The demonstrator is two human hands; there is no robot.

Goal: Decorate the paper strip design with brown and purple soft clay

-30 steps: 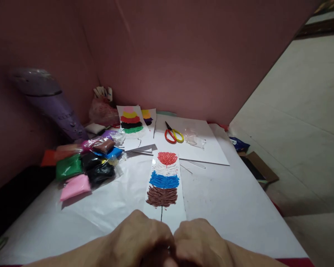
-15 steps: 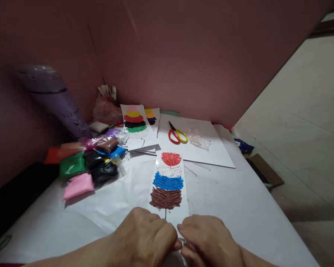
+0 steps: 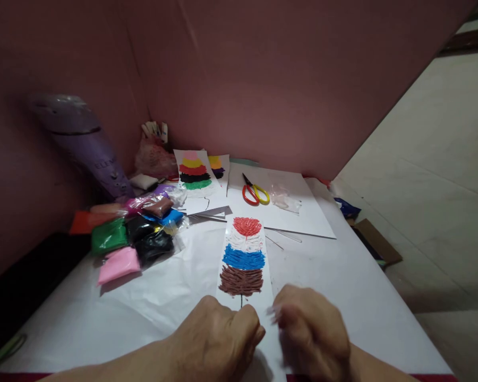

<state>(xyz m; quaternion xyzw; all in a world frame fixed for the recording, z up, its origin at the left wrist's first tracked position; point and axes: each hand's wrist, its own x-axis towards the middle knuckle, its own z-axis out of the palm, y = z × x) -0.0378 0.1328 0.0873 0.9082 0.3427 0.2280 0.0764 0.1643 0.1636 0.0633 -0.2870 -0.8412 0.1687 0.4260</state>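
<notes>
My left hand (image 3: pixel 223 331) is closed, its thumb pressed against the curled fingers; anything inside it is hidden. Just to its right, my right hand (image 3: pixel 316 329) is also closed and slightly blurred. A small piece of clear plastic (image 3: pixel 275 314) sticks out from its fingertips. Beyond both hands lies a white card (image 3: pixel 269 289) with textured bands of red, white, blue and brown, and a black line below the brown band. My left hand is over the card's near part, and my right hand is beside its right edge.
Plastic-wrapped clay packets in several colours, including a pink packet (image 3: pixel 119 265), lie at left. Scissors (image 3: pixel 255 192) and a clear bag (image 3: pixel 287 200) rest on a white board (image 3: pixel 314 223). Another banded card (image 3: pixel 197 204) lies behind. A purple bottle (image 3: pixel 95 151) leans at the left wall.
My hands were close together with clear plastic between them. Now they are apart: my right hand has moved right and up with plastic at its fingertips. The view has shifted slightly.
</notes>
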